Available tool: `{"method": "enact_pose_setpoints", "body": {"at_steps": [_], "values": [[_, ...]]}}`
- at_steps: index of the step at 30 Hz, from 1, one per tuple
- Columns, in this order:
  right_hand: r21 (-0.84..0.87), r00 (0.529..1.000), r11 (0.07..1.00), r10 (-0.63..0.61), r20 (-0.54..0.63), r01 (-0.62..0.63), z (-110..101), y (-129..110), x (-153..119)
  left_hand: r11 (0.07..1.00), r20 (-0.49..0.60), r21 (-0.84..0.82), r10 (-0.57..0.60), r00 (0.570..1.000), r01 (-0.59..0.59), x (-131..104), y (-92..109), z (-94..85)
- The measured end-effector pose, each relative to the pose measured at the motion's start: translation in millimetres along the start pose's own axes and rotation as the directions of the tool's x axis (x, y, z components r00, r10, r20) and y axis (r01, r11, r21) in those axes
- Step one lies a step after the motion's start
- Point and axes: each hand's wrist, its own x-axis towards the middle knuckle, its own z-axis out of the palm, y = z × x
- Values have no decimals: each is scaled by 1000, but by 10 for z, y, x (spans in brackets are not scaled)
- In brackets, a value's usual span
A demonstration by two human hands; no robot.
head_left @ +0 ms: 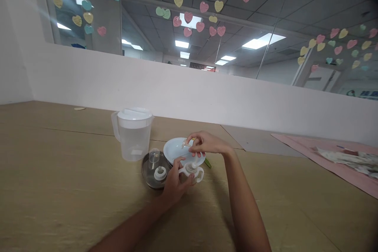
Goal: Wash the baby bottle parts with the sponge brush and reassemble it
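Observation:
My left hand (176, 183) is wrapped round a small baby bottle (191, 169) with white handles on both sides. Over the bottle, my right hand (203, 143) pinches a small clear item (185, 144), too small to name. A white bowl (174, 147) lies behind both hands. Left of my left hand, a round metal tray (147, 177) holds a clear dome-shaped cap (154, 156) and a white ring collar (160, 173).
A lidded clear pitcher (134, 138) stands behind the tray. Something green (208, 163) lies right of the bowl. Far right is a pink cloth (313, 157) with items on it. A white wall (177, 94) borders the table's back.

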Motion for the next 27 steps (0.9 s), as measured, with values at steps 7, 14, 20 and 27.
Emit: {"method": "enact_pose_setpoints", "body": {"at_steps": [7, 14, 20, 27], "values": [[0, 984, 985, 170, 45, -171, 50, 95, 84, 1000, 12, -20, 7, 1000, -7, 10, -36, -19], [-91, 960, 969, 241, 142, -230, 54, 76, 87, 999, 13, -41, 20, 1000, -20, 16, -25, -39], [-160, 952, 946, 296, 83, -280, 30, -11, -2, 1000, 44, -10, 11, 999, -10, 13, 17, -53], [-376, 951, 909, 63, -302, -180, 153, -184, -7, 1000, 42, -8, 20, 999, -20, 15, -30, -30]]}}
